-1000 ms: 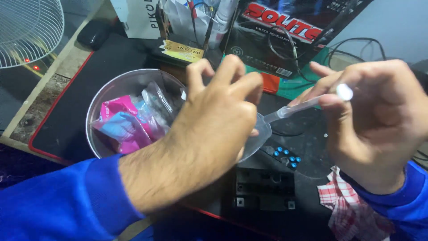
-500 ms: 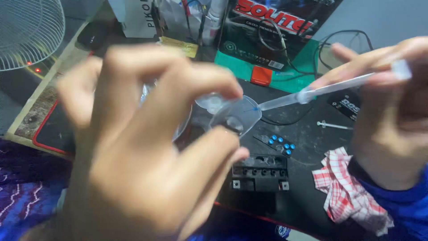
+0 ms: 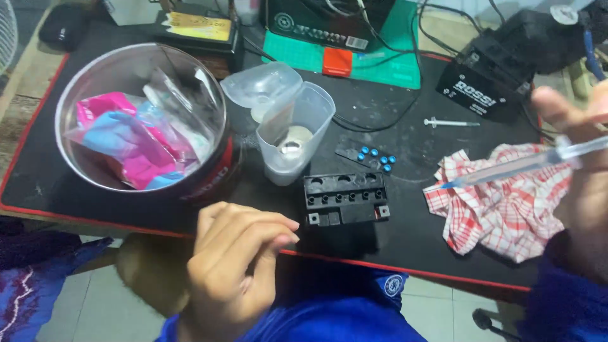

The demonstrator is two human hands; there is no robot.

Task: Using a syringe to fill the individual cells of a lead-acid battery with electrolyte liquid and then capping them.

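The right hand pinches a clear plastic syringe, tip slanting down over the red-checked cloth; the left hand, grip loosely curled and empty, hovers near the black multi-port printhead block on the desk.

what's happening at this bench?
A person in blue sleeves sits at a black mat. The right hand holds a clear syringe, tip pointing left above a red checked cloth. The left hand hovers empty, fingers loosely curled, at the mat's near edge. In front of it lies a small black battery with open cell holes, blue caps just beyond it, and a clear cup. A metal bowl of plastic wrappers sits to the left.
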